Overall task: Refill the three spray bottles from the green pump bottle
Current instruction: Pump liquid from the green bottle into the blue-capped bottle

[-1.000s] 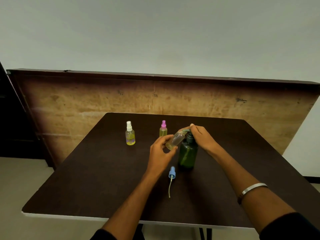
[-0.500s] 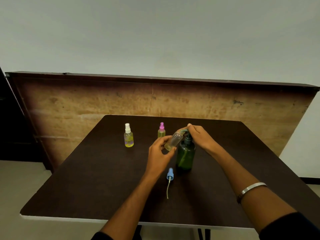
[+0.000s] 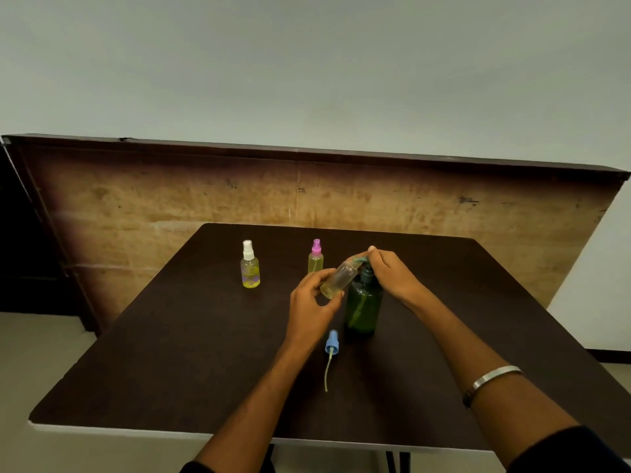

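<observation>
The green pump bottle (image 3: 363, 302) stands mid-table (image 3: 170, 353); the right hand (image 3: 389, 273) presses its pump. The left hand (image 3: 312, 302) grips a tilted open spray bottle (image 3: 338, 279) at the spout. A blue sprayer cap (image 3: 332, 343) lies nearer; white-capped (image 3: 250, 266) and pink-capped (image 3: 315, 257) bottles stand farther left.

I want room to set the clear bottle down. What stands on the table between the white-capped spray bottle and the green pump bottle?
In the head view, the pink-capped spray bottle stands between the white-capped spray bottle and the green pump bottle.
</observation>
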